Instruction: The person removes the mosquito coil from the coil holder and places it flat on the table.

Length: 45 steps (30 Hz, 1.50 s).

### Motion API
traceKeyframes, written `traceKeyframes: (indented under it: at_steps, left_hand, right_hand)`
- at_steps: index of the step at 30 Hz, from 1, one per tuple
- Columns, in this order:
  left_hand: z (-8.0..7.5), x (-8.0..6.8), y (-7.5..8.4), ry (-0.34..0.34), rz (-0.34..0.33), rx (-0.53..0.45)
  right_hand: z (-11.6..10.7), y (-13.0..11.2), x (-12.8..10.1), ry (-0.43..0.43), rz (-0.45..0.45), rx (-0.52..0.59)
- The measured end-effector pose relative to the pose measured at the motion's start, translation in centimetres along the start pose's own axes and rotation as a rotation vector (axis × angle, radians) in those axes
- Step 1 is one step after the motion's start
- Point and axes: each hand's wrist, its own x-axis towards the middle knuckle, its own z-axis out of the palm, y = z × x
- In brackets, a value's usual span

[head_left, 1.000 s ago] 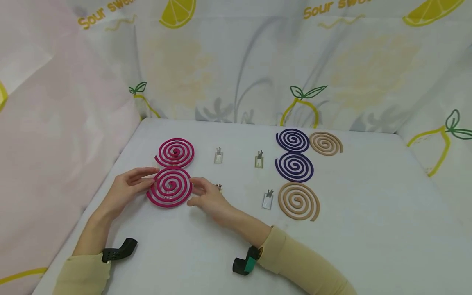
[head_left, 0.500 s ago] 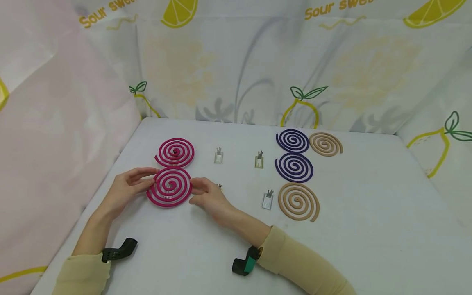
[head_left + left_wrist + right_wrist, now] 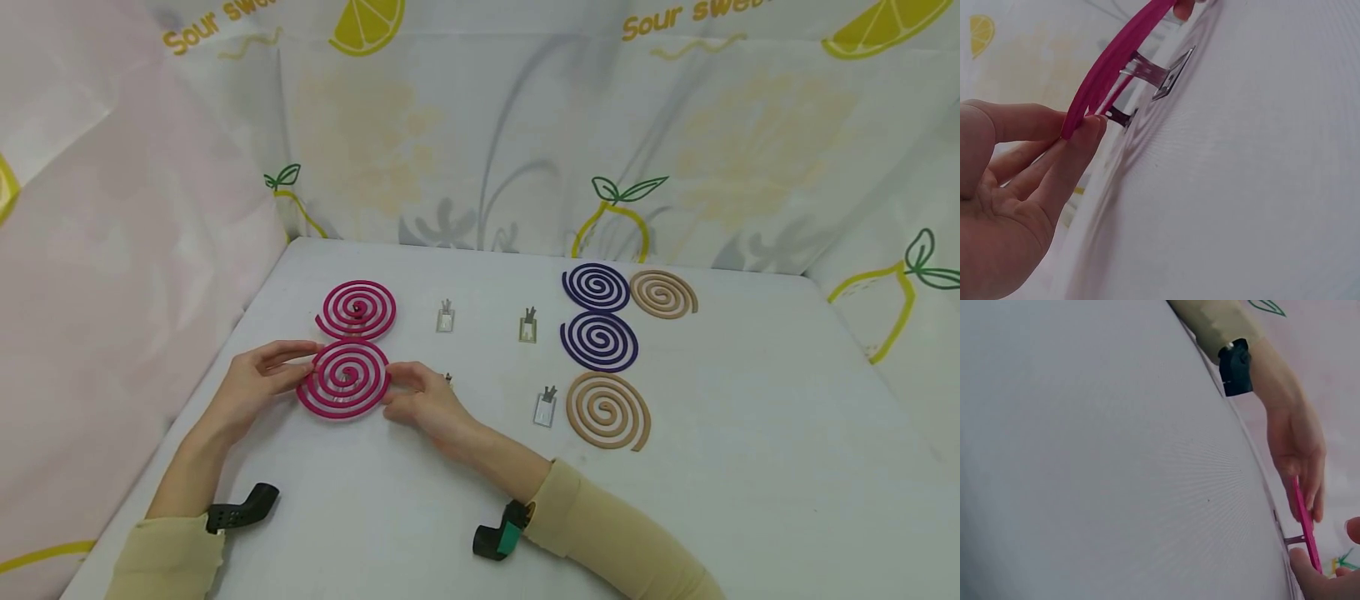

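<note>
Two pink mosquito coils lie at the left of the table. The nearer coil is raised on a small metal stand, seen beneath it in the left wrist view. My left hand pinches this coil's left edge, thumb below and fingers above. At its right edge, my right hand holds the rim between thumb and fingertips. The farther coil sits just behind, with its own stand showing under it. A metal stand is mostly hidden behind my right hand.
Several more small metal stands, including a silver one, a gold one and a nearer silver one, lie mid-table. To the right are two dark purple coils and two tan coils. Printed cloth hangs behind.
My right thumb has moved up towards the fingers at the coil's right edge. The nearer pink coil has shifted very slightly; my left hand keeps its place.
</note>
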Motion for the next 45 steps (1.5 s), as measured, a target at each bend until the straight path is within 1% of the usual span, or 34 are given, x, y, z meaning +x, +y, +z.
traceKeyframes:
  at_steps: [5, 9, 22, 27, 32, 38, 41, 45]
  left_hand:
    - [0.01, -0.11, 0.26, -0.002, 0.008, -0.006]
    - [0.02, -0.17, 0.34, -0.002, 0.008, 0.0]
    - [-0.06, -0.25, 0.29, 0.005, -0.003, -0.033]
    - [-0.05, -0.25, 0.42, 0.002, 0.004, -0.045]
    - [0.03, -0.22, 0.43, 0.0, -0.003, -0.052]
    - [0.14, -0.24, 0.5, 0.005, -0.027, -0.047]
    - [0.17, -0.24, 0.57, 0.002, -0.039, -0.07]
    - [0.21, -0.23, 0.59, -0.003, -0.053, -0.126]
  right_hand:
    - [0.01, -0.13, -0.02, -0.001, 0.0, 0.019]
    - [-0.02, -0.23, -0.01, 0.003, -0.002, 0.015]
    - [-0.01, -0.24, 0.01, 0.006, -0.007, 0.012]
    - [-0.04, -0.32, -0.05, 0.009, -0.005, 0.004]
    - [-0.09, -0.5, -0.19, 0.022, -0.005, -0.005]
    - [-0.07, -0.65, -0.12, 0.025, -0.008, -0.012]
    - [-0.09, -0.76, -0.12, 0.026, -0.013, -0.005]
    - [-0.19, -0.98, -0.12, 0.028, -0.022, 0.004]
